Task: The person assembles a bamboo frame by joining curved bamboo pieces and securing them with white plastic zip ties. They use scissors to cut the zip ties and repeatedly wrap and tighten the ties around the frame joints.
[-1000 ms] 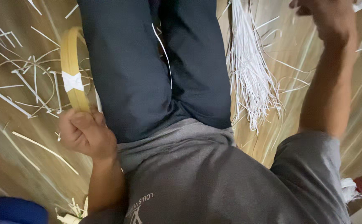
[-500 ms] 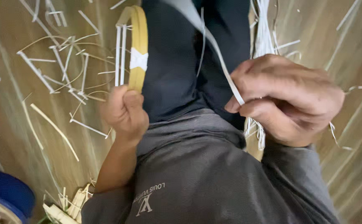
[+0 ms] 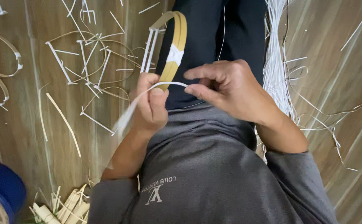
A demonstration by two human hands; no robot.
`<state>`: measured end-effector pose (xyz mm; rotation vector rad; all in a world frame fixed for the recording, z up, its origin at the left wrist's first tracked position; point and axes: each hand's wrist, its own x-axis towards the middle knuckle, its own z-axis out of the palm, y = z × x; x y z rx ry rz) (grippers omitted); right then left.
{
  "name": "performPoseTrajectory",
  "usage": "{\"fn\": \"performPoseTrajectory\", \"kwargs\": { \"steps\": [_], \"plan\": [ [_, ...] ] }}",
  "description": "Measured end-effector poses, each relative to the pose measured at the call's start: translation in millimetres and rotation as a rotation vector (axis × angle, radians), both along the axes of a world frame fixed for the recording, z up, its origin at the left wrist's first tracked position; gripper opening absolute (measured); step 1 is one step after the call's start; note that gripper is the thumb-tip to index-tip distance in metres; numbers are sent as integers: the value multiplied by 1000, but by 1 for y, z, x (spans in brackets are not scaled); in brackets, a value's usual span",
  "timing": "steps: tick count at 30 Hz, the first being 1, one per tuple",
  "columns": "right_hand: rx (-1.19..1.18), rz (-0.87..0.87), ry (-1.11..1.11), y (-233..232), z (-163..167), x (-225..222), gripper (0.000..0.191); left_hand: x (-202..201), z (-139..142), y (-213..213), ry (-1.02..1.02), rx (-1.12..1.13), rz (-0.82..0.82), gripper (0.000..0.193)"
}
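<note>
- Our left hand [image 3: 150, 105] grips the curved yellow hoop [image 3: 173, 49] at its lower end, fist closed.
- Our right hand [image 3: 226, 89] pinches a thin white strip [image 3: 147, 93] running across to the left thumb.
- Best keep the strip taut and flat against the hoop.
- Farther out: loose white strips [image 3: 276, 70] on the wooden floor [image 3: 31, 137].

The person wore a grey sweatshirt [image 3: 214, 174] with sleeves pushed up, pale chest print, and dark trousers [image 3: 214, 37].
</note>
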<state>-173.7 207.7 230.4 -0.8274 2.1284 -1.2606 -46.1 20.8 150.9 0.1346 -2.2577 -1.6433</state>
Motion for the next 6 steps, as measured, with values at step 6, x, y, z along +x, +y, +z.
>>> {"fn": "performPoseTrajectory", "kwargs": {
  "steps": [6],
  "plan": [
    [-55,79,267,-3,7,17,27,9,19,10,-184,71,78,25]
  ]
}}
